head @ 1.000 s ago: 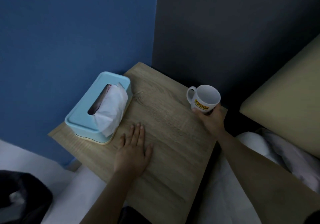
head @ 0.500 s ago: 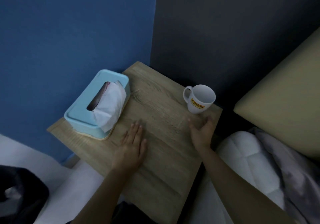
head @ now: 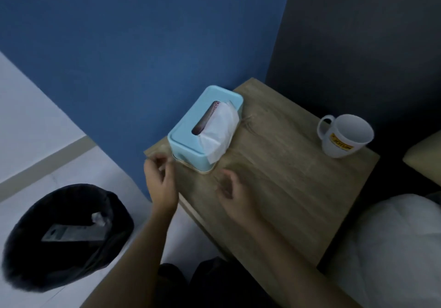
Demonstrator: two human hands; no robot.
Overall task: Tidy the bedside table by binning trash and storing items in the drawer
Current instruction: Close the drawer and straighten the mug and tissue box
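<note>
The wooden bedside table (head: 286, 188) carries a light blue tissue box (head: 191, 138) with a white tissue sticking out, near its left corner. A white mug (head: 343, 136) with a yellow label stands at the far right corner. My left hand (head: 161, 183) hovers at the table's left edge, just in front of the tissue box, fingers loosely curled and holding nothing. My right hand (head: 235, 193) floats over the middle of the tabletop, fingers apart and empty. A black-lined bin (head: 28, 248) on the floor at lower left holds trash: a grey package and a crumpled wrapper.
Blue wall behind the table on the left, dark panel behind on the right. White bedding (head: 393, 248) and a beige headboard cushion (head: 424, 159) lie to the right. White tiled floor (head: 71, 164) surrounds the bin.
My right hand let go of the mug and drew back to the table's middle. My left hand lifted off the tabletop and shifted left. The view swung left, revealing the bin.
</note>
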